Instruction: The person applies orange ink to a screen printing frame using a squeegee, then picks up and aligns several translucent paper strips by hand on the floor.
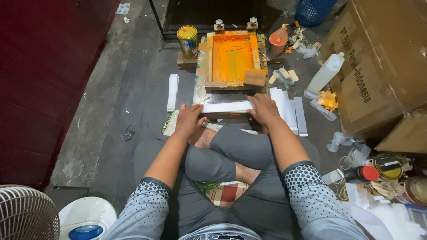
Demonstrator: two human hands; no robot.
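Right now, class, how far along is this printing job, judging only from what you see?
Done: the wooden screen frame is already flooded with orange ink. In hand: the left hand and right hand hold a white paper strip at its ends. Left: stacked white strips lie beside the frame, apparently unprinted.

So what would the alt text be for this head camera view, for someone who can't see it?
A person sits cross-legged on the floor, left hand and right hand holding a white strip flat in front of an orange-inked wooden screen frame. A yellow-lidded can, stacked white strips and cardboard boxes surround them.
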